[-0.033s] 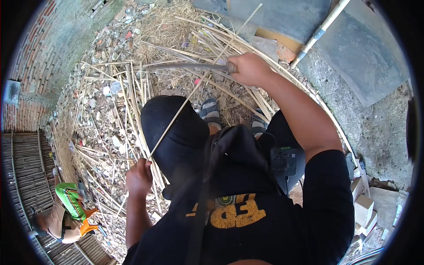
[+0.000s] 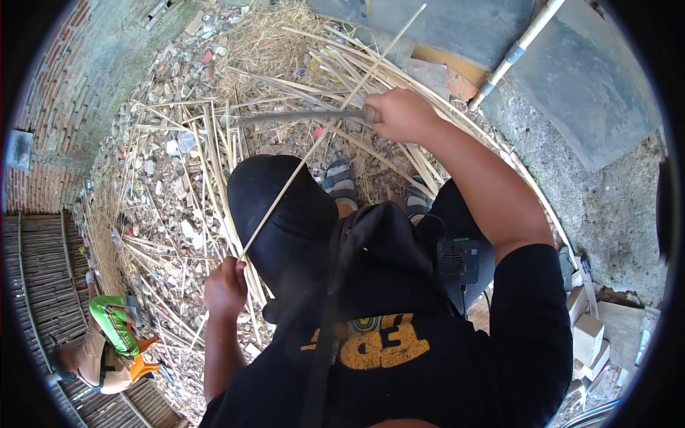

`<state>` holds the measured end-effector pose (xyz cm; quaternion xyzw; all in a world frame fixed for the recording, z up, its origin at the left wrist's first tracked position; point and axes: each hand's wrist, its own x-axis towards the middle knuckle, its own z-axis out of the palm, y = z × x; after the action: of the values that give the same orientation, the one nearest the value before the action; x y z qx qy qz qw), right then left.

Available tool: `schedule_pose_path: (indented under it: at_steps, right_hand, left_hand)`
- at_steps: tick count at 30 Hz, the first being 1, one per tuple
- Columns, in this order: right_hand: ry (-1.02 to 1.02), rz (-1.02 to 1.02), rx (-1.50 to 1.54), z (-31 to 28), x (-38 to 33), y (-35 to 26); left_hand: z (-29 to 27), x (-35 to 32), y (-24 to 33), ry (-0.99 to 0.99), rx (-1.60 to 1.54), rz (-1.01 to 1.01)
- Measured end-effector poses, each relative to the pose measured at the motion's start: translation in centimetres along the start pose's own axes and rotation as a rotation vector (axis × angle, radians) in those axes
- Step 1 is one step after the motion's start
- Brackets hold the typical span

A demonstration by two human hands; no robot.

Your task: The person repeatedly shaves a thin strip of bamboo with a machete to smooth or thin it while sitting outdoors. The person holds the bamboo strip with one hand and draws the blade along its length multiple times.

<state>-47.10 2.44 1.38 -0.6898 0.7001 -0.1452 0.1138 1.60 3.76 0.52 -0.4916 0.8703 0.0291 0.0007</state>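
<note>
A long, thin bamboo strip (image 2: 289, 182) slants across my left thigh, its far end high over the ground. My left hand (image 2: 226, 287) is closed around its near end beside my left knee. Out in front, my right hand (image 2: 399, 114) grips the handle of a machete (image 2: 300, 116). The dark, slightly blurred blade points left and crosses the strip a short way from my right fist. Whether blade and strip touch, I cannot tell.
More split bamboo strips (image 2: 214, 160) lie on the rubble-strewn ground. Dry straw (image 2: 275, 36) is heaped ahead. At far left a person in green trousers (image 2: 116, 324) sits by a bamboo wall (image 2: 43, 264). A pale pole (image 2: 517, 53) leans against grey panels at right.
The machete and my right hand have shifted slightly, with the blade tip a bit lower in the picture. My left hand and the strip have hardly moved.
</note>
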Motion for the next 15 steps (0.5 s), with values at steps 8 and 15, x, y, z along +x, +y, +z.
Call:
schedule_pose_path:
  at_steps: [8,15]
  right_hand:
    - [0.088,0.111,0.053,1.1,0.1,2.4]
    - [-0.008,0.103,0.079,2.0,0.0,1.2]
  left_hand:
    - [0.2,0.7,0.5,0.030,-0.050,0.012]
    - [1.8,0.5,-0.9,0.061,-0.077,0.023]
